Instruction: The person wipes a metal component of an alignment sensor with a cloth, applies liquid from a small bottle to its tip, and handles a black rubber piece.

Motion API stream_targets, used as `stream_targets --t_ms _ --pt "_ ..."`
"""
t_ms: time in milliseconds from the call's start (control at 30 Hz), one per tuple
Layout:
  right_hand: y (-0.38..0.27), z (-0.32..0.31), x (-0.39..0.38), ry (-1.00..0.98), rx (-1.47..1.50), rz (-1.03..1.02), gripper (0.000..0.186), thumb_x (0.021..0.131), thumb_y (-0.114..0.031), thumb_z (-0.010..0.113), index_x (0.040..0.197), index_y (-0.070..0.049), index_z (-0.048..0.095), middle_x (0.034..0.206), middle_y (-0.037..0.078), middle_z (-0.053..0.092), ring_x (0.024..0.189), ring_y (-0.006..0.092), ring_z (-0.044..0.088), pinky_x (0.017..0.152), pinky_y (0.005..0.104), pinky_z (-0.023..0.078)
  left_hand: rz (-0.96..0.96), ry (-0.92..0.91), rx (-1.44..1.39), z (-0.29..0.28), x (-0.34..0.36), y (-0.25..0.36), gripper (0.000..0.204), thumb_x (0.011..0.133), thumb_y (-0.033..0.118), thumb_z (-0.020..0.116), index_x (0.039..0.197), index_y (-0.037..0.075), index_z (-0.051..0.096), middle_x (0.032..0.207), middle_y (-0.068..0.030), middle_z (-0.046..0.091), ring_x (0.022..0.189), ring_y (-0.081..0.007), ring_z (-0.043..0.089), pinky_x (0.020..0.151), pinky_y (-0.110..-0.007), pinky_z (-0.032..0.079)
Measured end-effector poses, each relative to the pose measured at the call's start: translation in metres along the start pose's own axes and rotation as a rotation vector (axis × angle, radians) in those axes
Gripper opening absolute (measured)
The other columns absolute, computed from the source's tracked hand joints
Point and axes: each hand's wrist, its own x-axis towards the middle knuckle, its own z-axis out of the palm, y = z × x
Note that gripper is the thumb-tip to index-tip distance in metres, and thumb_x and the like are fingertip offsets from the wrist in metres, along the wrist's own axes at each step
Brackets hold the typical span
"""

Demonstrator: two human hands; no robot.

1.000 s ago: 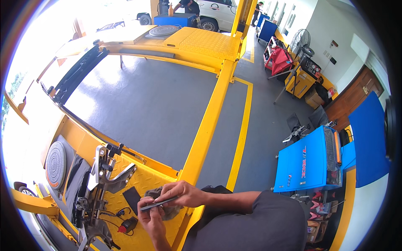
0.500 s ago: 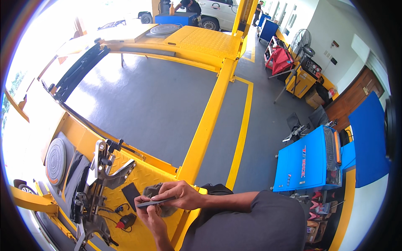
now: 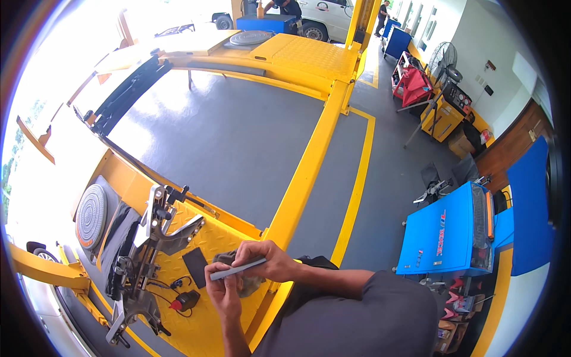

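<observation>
Both hands grip a thin, flat grey strip above the yellow ramp. My left hand pinches its left end, while the fingers of my right hand close on its right part. What the strip is I cannot tell. Beneath the hands lies a crumpled grey-green cloth, partly hidden by them. A dark flat rectangular piece rests on the ramp just left of my left hand. Further left are a small black device with a red part and a metal wheel clamp with cables.
A round grey turntable plate sits at the ramp's far left. The yellow lift beam runs away from me. To the right stand a blue cabinet, a yellow machine and a fan. A person is beside a blue box.
The whole view has shifted, so the scene sits further right and lower. The strip has tilted and shows more of its pale flat face. Both hands keep hold of it.
</observation>
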Motion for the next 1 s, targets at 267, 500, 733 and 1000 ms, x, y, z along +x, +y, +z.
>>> stream_targets --t_ms 267,500,733,1000 --pt "-0.023 -0.008 -0.012 -0.024 -0.265 -0.025 0.014 0.097 -0.007 0.079 0.101 -0.002 0.066 0.103 0.003 0.067 0.098 0.011 0.063 0.087 0.0293 0.052 -0.079 0.01 -0.043 0.015 -0.005 -0.007 0.015 0.109 0.016 0.065 0.116 0.01 0.054 0.083 0.0008 0.059 0.064 -0.0052 0.049 0.057 -0.022 0.036" --pt "-0.011 -0.004 -0.008 -0.015 0.083 0.135 0.015 0.093 -0.005 0.081 0.097 -0.001 0.067 0.095 0.003 0.07 0.093 0.0104 0.064 0.084 0.0298 0.051 0.022 0.029 -0.039 0.002 -0.006 -0.005 0.016 0.105 0.011 0.069 0.11 0.008 0.054 0.088 0.0002 0.06 0.065 -0.0041 0.049 0.055 -0.021 0.035" --pt "-0.01 0.003 0.0 0.053 -0.306 -0.052 0.017 0.088 -0.002 0.085 0.104 -0.003 0.081 0.098 0.004 0.074 0.094 0.0119 0.066 0.081 0.0276 0.052 0.028 0.105 0.277 0.0 -0.005 0.008 0.011 0.107 0.006 0.063 0.115 0.002 0.056 0.104 -0.0031 0.06 0.091 -0.0076 0.058 0.081 -0.021 0.047" --pt "-0.004 -0.002 0.007 0.028 -0.091 0.018 0.018 0.085 -0.001 0.088 0.1 -0.004 0.079 0.099 0.003 0.073 0.096 0.0124 0.066 0.087 0.029 0.053 0.047 0.034 0.25 -0.009 -0.002 0.003 0.013 0.106 0.004 0.063 0.116 0.002 0.056 0.103 -0.0035 0.06 0.086 -0.0066 0.058 0.075 -0.021 0.046"
